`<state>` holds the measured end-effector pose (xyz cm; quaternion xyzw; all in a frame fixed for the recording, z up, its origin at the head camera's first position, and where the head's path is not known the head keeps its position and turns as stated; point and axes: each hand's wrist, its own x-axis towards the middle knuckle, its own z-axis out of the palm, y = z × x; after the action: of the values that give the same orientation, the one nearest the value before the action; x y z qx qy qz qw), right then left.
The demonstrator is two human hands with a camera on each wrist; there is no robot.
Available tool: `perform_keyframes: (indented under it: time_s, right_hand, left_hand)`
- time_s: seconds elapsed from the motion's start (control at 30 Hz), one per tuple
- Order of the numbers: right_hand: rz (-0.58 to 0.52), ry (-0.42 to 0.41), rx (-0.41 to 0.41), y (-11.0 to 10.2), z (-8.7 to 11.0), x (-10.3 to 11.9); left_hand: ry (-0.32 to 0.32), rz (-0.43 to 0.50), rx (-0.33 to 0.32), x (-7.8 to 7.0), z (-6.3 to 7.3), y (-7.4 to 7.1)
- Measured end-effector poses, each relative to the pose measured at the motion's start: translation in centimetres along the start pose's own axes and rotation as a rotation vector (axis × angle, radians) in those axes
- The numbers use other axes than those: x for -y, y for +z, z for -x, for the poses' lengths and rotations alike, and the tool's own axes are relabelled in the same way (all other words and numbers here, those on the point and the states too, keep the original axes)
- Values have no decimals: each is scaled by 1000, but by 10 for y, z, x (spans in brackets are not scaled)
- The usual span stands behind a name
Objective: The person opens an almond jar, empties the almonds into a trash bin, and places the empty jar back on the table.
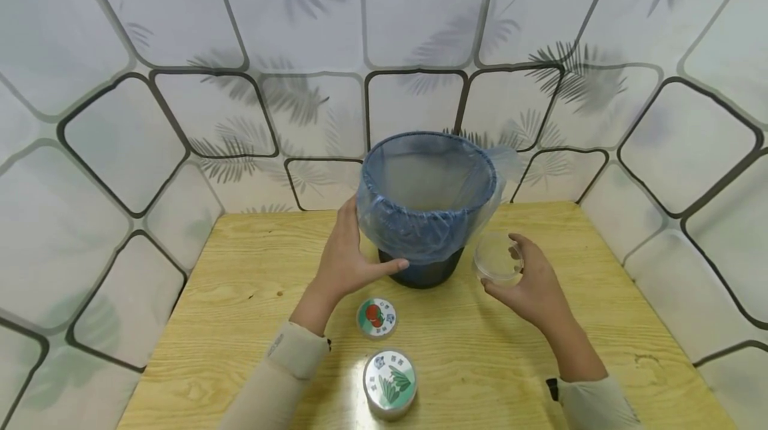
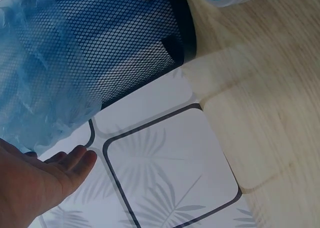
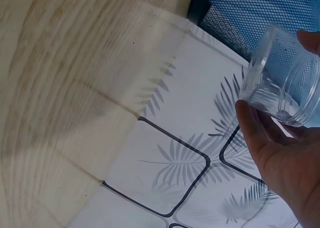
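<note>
A black mesh bin [image 1: 427, 273] stands on the table, lined with a blue plastic bag [image 1: 414, 237] folded over its rim. My left hand [image 1: 348, 260] lies along the bin's left side, thumb stretched out in front; in the left wrist view its fingers [image 2: 82, 170] look extended by the bag, and whether they touch it is unclear. To the right of the bin, my right hand [image 1: 534, 283] holds a clear plastic jar [image 1: 497, 258] between thumb and fingers. The right wrist view shows the jar [image 3: 272, 72] tilted, see-through and without a lid.
In front of the bin lies a round lid [image 1: 377, 318] with a tomato picture. Nearer me is a clear jar [image 1: 390, 387] with a green leaf-picture lid. Patterned cloth walls [image 1: 414, 110] rise behind and beside the wooden table [image 1: 240, 323].
</note>
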<state>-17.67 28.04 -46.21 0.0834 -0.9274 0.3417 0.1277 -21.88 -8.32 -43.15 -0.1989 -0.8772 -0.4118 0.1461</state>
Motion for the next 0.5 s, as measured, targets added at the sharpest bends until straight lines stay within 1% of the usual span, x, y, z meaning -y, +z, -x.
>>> perform_keyframes:
  time_s: [0.2,0.5]
  right_hand:
    - [1,58,88,3,3,-3]
    - [37,73,188,7,4,-6]
  left_hand:
    - [-12,-6,14,5,7,5]
    - [-22,-16,41,8,15,11]
